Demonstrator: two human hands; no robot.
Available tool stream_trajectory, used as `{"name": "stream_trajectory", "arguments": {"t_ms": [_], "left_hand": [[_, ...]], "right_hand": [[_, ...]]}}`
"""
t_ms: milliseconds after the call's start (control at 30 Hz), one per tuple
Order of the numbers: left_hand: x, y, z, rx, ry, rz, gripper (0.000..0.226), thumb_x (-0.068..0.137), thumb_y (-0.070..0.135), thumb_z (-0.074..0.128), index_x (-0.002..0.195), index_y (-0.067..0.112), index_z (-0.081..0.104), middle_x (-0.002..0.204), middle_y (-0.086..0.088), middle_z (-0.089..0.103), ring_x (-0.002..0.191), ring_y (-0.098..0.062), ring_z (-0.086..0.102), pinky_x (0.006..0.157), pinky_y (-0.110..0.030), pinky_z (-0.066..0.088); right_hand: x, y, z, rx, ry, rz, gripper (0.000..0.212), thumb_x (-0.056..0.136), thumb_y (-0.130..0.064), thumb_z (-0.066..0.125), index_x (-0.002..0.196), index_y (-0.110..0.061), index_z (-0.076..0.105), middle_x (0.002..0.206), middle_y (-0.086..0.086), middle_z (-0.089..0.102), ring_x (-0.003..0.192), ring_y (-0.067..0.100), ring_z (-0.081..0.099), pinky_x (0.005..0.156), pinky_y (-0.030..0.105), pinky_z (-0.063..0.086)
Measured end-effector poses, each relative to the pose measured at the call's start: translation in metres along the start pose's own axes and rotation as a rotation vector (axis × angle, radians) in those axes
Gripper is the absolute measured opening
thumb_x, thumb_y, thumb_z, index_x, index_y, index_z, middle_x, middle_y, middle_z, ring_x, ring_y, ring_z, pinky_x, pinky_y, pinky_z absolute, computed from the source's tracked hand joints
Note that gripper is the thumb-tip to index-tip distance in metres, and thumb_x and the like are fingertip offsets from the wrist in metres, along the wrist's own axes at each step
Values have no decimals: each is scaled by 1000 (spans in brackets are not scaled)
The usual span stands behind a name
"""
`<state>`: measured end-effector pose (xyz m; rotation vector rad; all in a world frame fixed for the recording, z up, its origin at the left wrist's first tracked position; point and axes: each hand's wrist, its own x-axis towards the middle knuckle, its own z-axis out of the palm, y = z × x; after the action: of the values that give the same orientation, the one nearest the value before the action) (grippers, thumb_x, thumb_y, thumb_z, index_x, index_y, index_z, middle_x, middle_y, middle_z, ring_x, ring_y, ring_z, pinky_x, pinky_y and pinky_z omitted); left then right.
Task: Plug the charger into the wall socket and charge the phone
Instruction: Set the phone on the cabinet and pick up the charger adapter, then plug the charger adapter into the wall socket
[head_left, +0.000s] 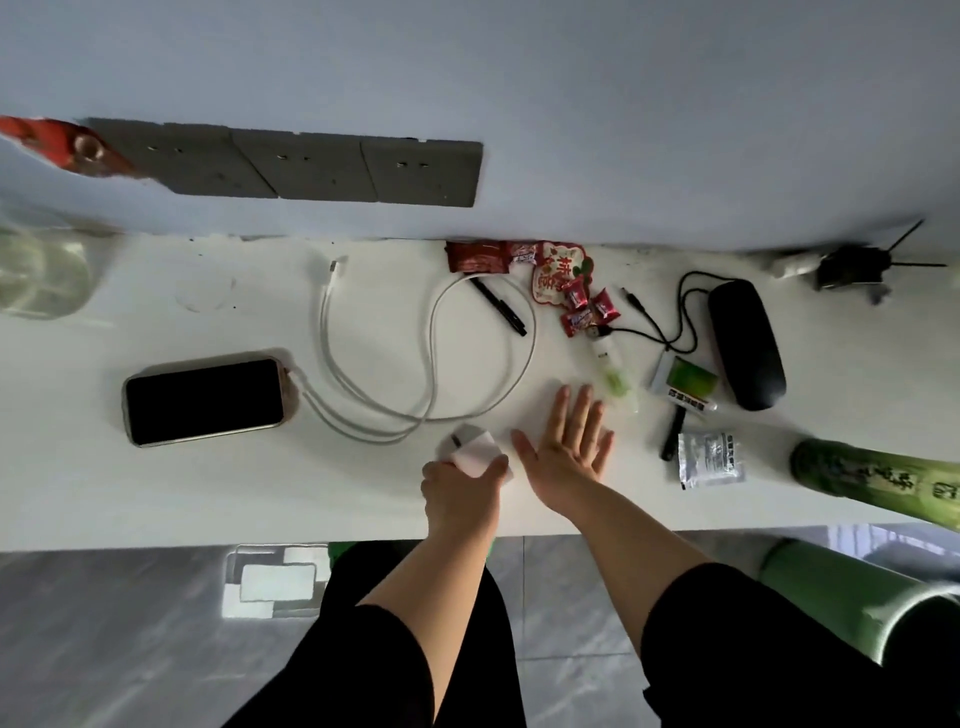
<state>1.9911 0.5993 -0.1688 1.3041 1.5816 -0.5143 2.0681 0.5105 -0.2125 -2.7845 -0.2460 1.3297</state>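
Phone (205, 400) left on table (156, 493); sockets (306, 166) on wall behind.

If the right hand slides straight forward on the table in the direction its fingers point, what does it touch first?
Probably the small green and white tube, which lies just beyond the fingertips of the right hand. The fingers point up and slightly right, toward the wall. Depth is hard to judge, so the hand might pass just left of it.

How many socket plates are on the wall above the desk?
3, side by side: left plate, middle plate, right plate. A red object covers the left end, so more may be hidden.
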Motion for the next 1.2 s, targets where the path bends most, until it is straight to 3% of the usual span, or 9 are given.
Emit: {"name": "stream_trajectory", "arguments": {"t_ms": [167,267,400,533,667,767,900,1033,1200], "left_hand": [[7,1,13,42,54,-29,69,71,41,74,120,4,45,122,-17,52,106,-35,57,75,-33,42],[13,-2,3,-9,71,7,53,69,32,69,113,6,53,101,-12,66,86,-29,63,65,-27,43],[8,2,-23,-87,33,29,39,67,22,68,97,4,50,74,-4,62,59,-15,55,50,-26,40],[2,24,-55,-297,-139,95,37,73,11,65,105,-2,54,79,-13,65,60,-19,61,54,-28,52],[-8,54,-89,-361,-343,55,4,80,18,59,82,14,60,82,-7,57,81,-19,57,65,-31,51],[-14,68,-106,-428,-505,41,9,82,10,52,75,14,55,86,-10,53,91,-24,53,79,-38,50],[-7,79,-123,-453,-627,121,17,91,0,44,81,11,53,100,-12,53,90,-22,58,63,-23,53],[1,97,-127,-384,-620,213,17,92,20,48,105,11,55,100,-5,58,84,-15,58,71,-25,44],[7,121,-127,-352,-459,486,37,77,52,67,88,17,67,92,-2,67,98,-24,69,84,-33,54]], "right_hand": [[2,3,4,18,10,-36,86,84,-73,16,114,-39,-58,121,-14,-67,110,7,-64,101,37,-38],[0,3,3,3,6,-35,84,80,-75,10,114,-39,-59,120,-15,-68,109,5,-65,92,33,-45],[-3,-2,-4,10,-25,-7,84,84,-73,12,114,-37,-58,121,-12,-67,115,11,-60,109,44,-31],[-18,-16,-21,11,-108,19,105,74,-85,19,122,-26,-54,127,1,-64,131,25,-47,114,53,-21],[-19,-53,-36,41,-196,132,148,52,-95,41,134,-1,-39,143,22,-46,137,41,-36,114,57,-15],[-15,-77,-35,89,-193,237,161,44,-94,52,135,6,-36,145,30,-40,136,45,-34,114,57,-14],[-12,-77,-20,115,-136,235,164,38,-95,54,125,-1,-48,131,25,-57,128,42,-46,111,55,-20],[-10,-71,-13,86,-135,221,161,36,-97,49,115,-7,-58,114,18,-68,115,38,-56,106,53,-26],[-9,-70,-11,56,-144,215,160,34,-98,48,110,-9,-61,110,17,-72,110,37,-59,103,51,-28]]}}
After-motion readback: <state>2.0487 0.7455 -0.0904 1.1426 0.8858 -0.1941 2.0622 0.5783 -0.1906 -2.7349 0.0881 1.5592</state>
